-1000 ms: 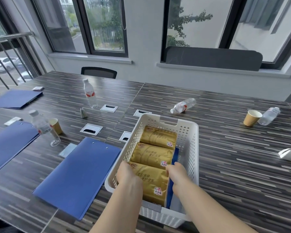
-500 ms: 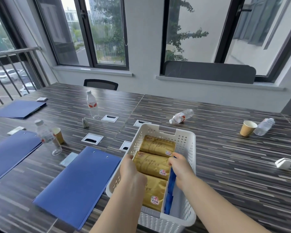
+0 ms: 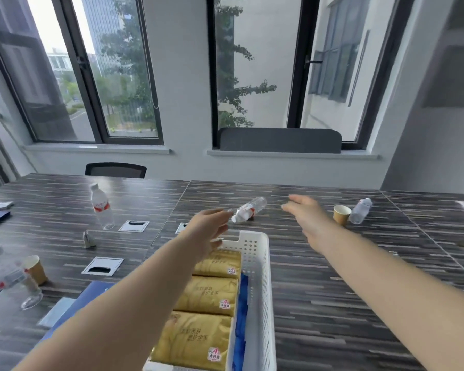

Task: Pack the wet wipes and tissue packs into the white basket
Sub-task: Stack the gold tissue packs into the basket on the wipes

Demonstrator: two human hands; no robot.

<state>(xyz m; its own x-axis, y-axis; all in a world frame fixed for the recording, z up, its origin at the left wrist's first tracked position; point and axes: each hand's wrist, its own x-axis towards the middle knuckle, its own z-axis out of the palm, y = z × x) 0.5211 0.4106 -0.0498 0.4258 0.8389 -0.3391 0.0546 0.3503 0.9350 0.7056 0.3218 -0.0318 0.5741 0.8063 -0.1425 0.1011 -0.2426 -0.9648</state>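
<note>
The white basket (image 3: 260, 277) stands on the table right in front of me. Three golden tissue packs (image 3: 206, 295) lie in a row inside it, with a blue pack (image 3: 242, 303) standing on edge along the right wall. My left hand (image 3: 206, 231) is stretched forward above the basket's far end, fingers straight, holding nothing. My right hand (image 3: 306, 212) reaches out over the table to the right of the basket, fingers straight and empty. Both hands are blurred by motion.
A water bottle (image 3: 248, 209) lies on its side beyond the basket. An upright bottle (image 3: 101, 206) stands at the left. A paper cup (image 3: 341, 214) and another lying bottle (image 3: 360, 210) are at the right. A blue folder (image 3: 73, 311), cup (image 3: 35, 269) and bottle (image 3: 11, 279) sit at the near left.
Both hands have let go of the packs in the basket and lifted forward over the table. The camera has tilted up and moved closer to the basket.
</note>
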